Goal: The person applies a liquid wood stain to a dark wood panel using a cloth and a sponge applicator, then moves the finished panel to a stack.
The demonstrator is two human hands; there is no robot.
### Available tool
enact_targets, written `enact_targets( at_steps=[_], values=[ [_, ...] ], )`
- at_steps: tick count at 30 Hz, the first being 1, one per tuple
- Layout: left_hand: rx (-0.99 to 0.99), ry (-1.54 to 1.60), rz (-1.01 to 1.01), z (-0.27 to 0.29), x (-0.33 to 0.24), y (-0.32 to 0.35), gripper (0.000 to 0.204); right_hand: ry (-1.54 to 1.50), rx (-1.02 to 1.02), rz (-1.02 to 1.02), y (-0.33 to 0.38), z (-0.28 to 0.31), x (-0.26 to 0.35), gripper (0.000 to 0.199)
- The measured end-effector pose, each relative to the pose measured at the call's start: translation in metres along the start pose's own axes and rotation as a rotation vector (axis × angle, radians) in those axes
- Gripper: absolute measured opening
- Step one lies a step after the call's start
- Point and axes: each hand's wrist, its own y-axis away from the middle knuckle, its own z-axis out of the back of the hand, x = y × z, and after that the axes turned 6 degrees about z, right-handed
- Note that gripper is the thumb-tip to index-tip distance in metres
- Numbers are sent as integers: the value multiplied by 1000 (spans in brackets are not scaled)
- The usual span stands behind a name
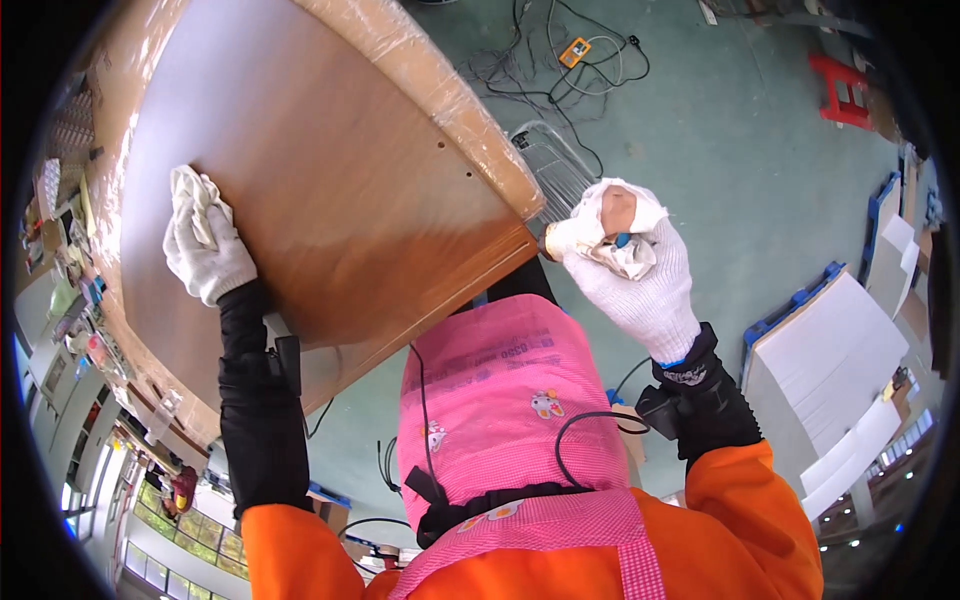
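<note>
A brown wooden panel (330, 170) with a glossy face lies before me, two small dark holes near its right edge. On its left part, my left hand (208, 262), in a white knit glove, is closed on a crumpled white cloth (195, 205) that touches the surface. Just off the panel's right corner is my right hand (640, 285), gloved too. Its fingers are closed around a bunched white cloth (638, 257) with a tan patch (618, 211) and a small blue spot. A pale piece with a dark tip (548, 242) juts toward the corner; its kind is unclear.
Plastic-wrapped cardboard (400, 70) borders the panel. A wire rack (555, 165) stands beyond its right corner. Tangled cables and an orange meter (575, 52) lie on the green floor (720, 130). A red stool (842, 92) and white boards (825, 350) on blue pallets are at right.
</note>
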Motion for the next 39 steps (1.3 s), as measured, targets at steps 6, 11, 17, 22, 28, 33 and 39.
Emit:
enact_targets(
  at_steps=[6,11,17,22,28,33,39],
  values=[
    [-1,78,26,1,0,0,32,287,67,88,-13,-6,8,51],
    [-6,177,18,-5,4,0,32,308,74,156,-22,-15,11,53],
    [-3,117,25,1,1,-1,32,382,110,98,-10,-11,13,52],
    [-14,127,-14,0,1,-2,30,514,165,78,2,-2,19,52],
    [18,190,66,-3,6,-3,31,487,82,182,-11,-9,13,53],
    [25,107,11,2,4,-4,31,486,136,152,-12,-10,14,52],
    [18,140,33,4,-1,-4,32,513,134,97,-4,-3,23,53]
  ],
)
